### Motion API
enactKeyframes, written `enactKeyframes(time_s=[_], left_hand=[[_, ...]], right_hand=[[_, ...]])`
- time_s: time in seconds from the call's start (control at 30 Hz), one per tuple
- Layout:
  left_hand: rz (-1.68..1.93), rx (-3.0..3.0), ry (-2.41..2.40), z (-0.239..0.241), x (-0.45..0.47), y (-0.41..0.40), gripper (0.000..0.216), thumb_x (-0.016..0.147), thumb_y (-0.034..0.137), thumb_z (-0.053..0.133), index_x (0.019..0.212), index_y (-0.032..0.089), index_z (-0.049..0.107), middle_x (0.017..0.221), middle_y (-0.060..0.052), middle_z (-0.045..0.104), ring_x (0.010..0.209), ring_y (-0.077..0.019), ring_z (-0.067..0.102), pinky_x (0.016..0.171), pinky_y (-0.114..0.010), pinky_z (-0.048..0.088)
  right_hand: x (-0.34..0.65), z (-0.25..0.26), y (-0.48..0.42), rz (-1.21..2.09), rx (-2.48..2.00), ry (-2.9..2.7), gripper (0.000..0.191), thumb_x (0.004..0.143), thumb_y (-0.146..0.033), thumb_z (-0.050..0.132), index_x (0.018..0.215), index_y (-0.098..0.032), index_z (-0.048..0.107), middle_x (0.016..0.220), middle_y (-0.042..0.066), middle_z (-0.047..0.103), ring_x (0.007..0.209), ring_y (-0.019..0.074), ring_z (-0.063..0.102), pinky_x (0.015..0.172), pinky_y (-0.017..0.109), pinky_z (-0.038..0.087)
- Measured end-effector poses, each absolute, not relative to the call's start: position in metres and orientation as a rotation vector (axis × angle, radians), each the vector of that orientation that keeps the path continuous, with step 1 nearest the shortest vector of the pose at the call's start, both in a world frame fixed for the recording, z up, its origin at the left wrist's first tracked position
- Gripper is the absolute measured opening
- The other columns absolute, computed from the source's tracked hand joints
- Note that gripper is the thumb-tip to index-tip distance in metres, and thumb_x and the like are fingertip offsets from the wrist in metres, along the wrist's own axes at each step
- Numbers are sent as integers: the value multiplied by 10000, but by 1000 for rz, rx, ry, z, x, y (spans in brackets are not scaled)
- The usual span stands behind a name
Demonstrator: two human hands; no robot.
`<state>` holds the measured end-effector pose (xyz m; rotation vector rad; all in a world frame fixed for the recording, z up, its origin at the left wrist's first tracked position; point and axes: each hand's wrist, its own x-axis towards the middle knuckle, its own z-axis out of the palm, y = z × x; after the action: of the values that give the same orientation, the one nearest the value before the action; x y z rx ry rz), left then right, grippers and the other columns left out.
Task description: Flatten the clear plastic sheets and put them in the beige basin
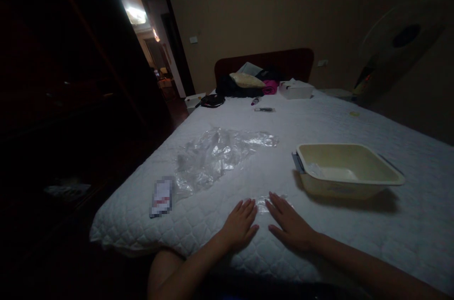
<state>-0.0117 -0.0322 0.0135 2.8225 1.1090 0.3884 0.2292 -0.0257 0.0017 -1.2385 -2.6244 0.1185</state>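
Note:
My left hand (241, 225) lies flat on the white quilted mattress (319, 120) near its front edge, fingers stretched out. My right hand (289, 224) lies flat beside it, fingers spread. Between the fingertips of both hands is a small piece of clear plastic (263, 204), which they touch. A larger crumpled clear plastic bag (216, 153) lies further up to the left. A cream square basin (345, 167) stands to the right of my right hand.
A small card or packet (162, 196) lies at the mattress's left edge. Clothes, a pillow (246, 80) and a white box (296, 89) sit by the dark headboard. A fan (400, 45) stands at the right. An open doorway (142, 30) is lit at the back left.

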Motion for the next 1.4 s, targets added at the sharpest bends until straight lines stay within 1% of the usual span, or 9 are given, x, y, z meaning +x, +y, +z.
enactKeyframes(time_s=[0.2,0.47,0.67,0.87,0.93,1.0,1.13,1.23,1.4], left_hand=[[366,2867,1132,12,-15,-30,528,886,413,311,1354,190,207,1417,-74,210,1315,-259,87,1044,-476,180],[310,2885,1078,12,-25,-34,548,886,394,320,1368,204,144,1428,-84,166,1310,-260,123,1038,-482,180],[315,2877,1100,14,-26,-37,531,884,392,326,1363,223,169,1423,-69,190,1307,-256,141,1037,-485,181],[376,2883,1122,13,-26,-39,517,884,404,323,1355,230,201,1415,-61,220,1301,-244,173,1038,-467,198],[403,2894,1144,12,-26,-40,512,883,403,328,1351,232,214,1411,-64,232,1297,-243,189,1033,-465,209],[439,2908,1174,11,-25,-41,508,878,400,340,1346,235,231,1408,-66,240,1291,-246,207,1028,-466,219],[497,2929,1231,10,-24,-44,506,866,393,370,1335,235,264,1410,-74,235,1277,-253,240,1014,-463,241],[500,2951,1240,8,-24,-45,500,865,382,369,1332,231,272,1409,-79,237,1275,-259,244,1005,-467,244],[473,2971,1219,10,-23,-46,495,869,354,352,1338,231,255,1415,-78,220,1282,-267,220,1007,-473,228]], right_hand=[[251,-7,-21,45,-1419,-2570,639,859,-522,276,1384,-192,120,1439,98,120,1312,237,113,1058,444,138],[255,-4,-17,65,-1382,-2637,627,856,-530,269,1374,-192,165,1430,99,156,1310,237,122,1056,467,124],[257,-8,-11,83,-1449,-2587,576,879,-489,231,1374,-209,142,1428,76,168,1306,215,151,1051,460,160],[268,-12,-6,-116,-1566,-2413,603,864,-488,272,1358,-142,238,1389,128,284,1277,246,248,1016,487,233],[269,-5,-9,-212,-1507,-2380,570,864,-441,317,1332,-118,302,1360,158,337,1253,258,298,994,480,274],[264,5,-13,-295,-1330,-2431,456,869,-326,352,1281,-131,387,1300,155,426,1208,245,370,986,466,289],[238,17,-21,-414,-946,-2545,319,855,-141,359,1132,-175,513,1060,100,602,971,197,541,858,395,402],[213,17,-22,-498,-853,-2551,302,838,-100,371,1093,-160,522,996,97,615,861,186,558,738,339,432],[187,22,-18,-566,-1102,-2552,278,784,-51,430,1001,-163,561,905,87,627,791,208,558,694,340,402]])
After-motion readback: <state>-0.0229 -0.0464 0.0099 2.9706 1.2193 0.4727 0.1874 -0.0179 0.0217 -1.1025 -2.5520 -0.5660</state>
